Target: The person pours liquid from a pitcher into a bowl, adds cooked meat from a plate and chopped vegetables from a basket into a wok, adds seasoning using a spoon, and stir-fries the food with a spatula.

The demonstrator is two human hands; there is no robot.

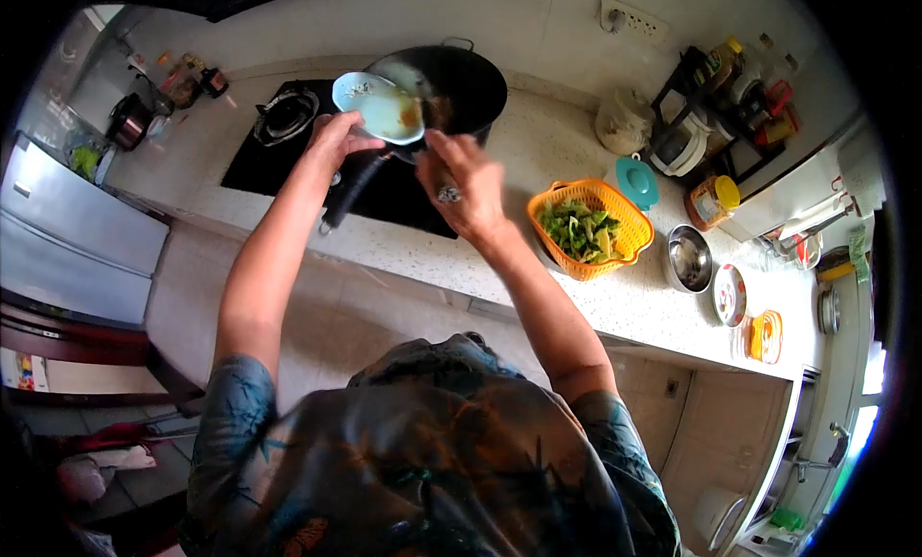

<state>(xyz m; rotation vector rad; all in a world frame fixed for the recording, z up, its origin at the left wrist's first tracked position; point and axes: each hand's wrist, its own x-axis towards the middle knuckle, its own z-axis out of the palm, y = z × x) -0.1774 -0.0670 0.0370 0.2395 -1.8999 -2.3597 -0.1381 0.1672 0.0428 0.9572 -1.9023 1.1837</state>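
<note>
My left hand (336, 140) grips the near rim of a light blue bowl (384, 115), tilted over the left side of a dark wok (485, 88). Some pale liquid and a brownish-yellow patch show inside the bowl. My right hand (465, 181), slightly blurred, is closed around a cooking utensil, whose handle end (448, 194) pokes out below the fist. The utensil's working end is hidden or lost in the dark wok, so its kind cannot be made out. Below the bowl, the wok's black handle (357, 187) points toward me.
An unused burner (286, 115) lies left on the black cooktop (252, 168). On the right counter stand an orange basket (634, 232) of cut green vegetables, a teal-lidded container (636, 181), a steel bowl (689, 259), a patterned dish (730, 296) and a yellow-lidded jar (712, 204).
</note>
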